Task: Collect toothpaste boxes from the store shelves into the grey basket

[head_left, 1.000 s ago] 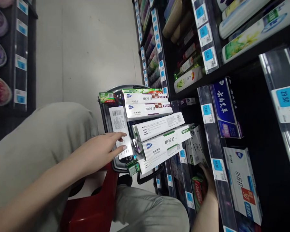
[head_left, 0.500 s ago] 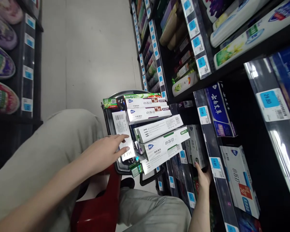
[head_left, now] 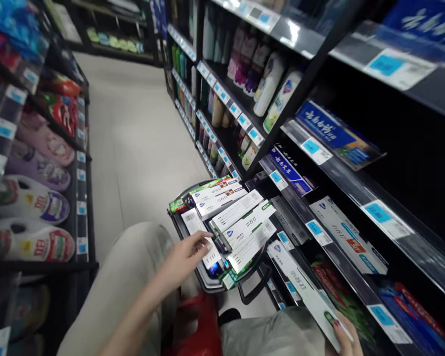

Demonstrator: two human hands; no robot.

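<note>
In my right hand (head_left: 345, 336) is a long white toothpaste box (head_left: 300, 284) with green and dark print, held by its near end in front of the shelf. My left hand (head_left: 190, 254) is over the basket, fingers apart, its fingertips resting at a white box (head_left: 207, 249) with a barcode. Beside it, several white toothpaste boxes (head_left: 250, 225) lie slanted across the black basket (head_left: 181, 225). Further boxes with red and brown marks (head_left: 220, 200) fill its far side. What lies under them is mostly hidden.
Shelves with price tags (head_left: 319, 232) line my right, holding toothpaste boxes (head_left: 350, 237) and bottles (head_left: 282, 101). Detergent bottles (head_left: 33, 244) stand on shelves to the left. A red stool (head_left: 196, 326) is between my knees, and the grey aisle floor (head_left: 133, 143) stretches ahead.
My right hand has drawn a white toothpaste box out from the shelf towards me. My left hand stays over the basket. The view has tilted up, showing more of the aisle.
</note>
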